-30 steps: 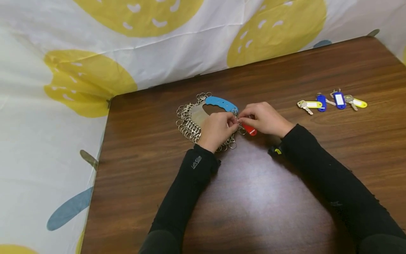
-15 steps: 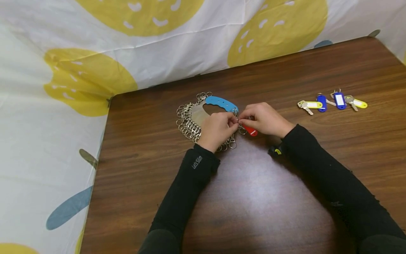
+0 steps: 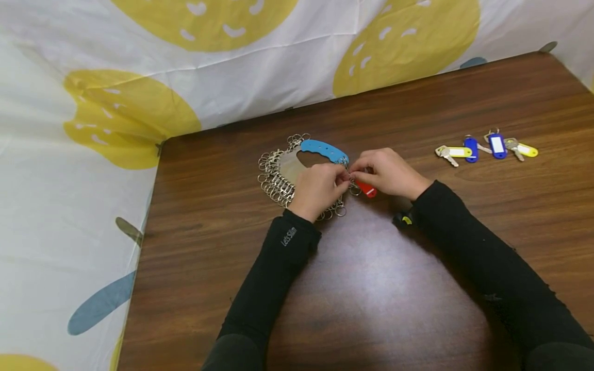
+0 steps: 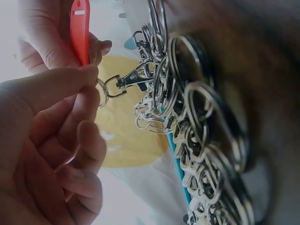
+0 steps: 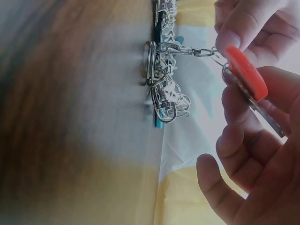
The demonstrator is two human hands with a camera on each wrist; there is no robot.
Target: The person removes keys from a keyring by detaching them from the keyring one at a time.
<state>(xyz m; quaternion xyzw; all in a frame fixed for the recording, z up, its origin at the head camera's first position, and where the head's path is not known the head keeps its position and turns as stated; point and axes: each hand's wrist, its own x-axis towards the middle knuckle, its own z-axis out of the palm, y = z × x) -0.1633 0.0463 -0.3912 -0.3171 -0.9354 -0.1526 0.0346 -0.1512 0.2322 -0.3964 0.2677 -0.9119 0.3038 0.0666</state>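
Note:
My left hand point(image 3: 316, 189) and my right hand point(image 3: 390, 172) meet fingertip to fingertip at the right side of a key holder. That holder has a blue grip point(image 3: 325, 151), a pale plate point(image 3: 290, 168) and many swivel clips with rings. In the left wrist view, the left thumb and fingers pinch a small split ring point(image 4: 102, 95) linked to a swivel clip point(image 4: 129, 80). The right fingers hold a red key tag point(image 5: 248, 75), with a metal key point(image 5: 255, 107) hanging beside it in the right wrist view. The fingertips hide part of the ring.
Yellow key tags point(image 3: 459, 152) and blue key tags point(image 3: 496, 146) with keys lie in a row at the back right of the wooden table point(image 3: 209, 257). A patterned cloth point(image 3: 260, 77) borders the table's back and left edges.
Both hands stay in the same place with only slight finger shifts. The red key tag tilts a little; the holder and the other tags have not moved.

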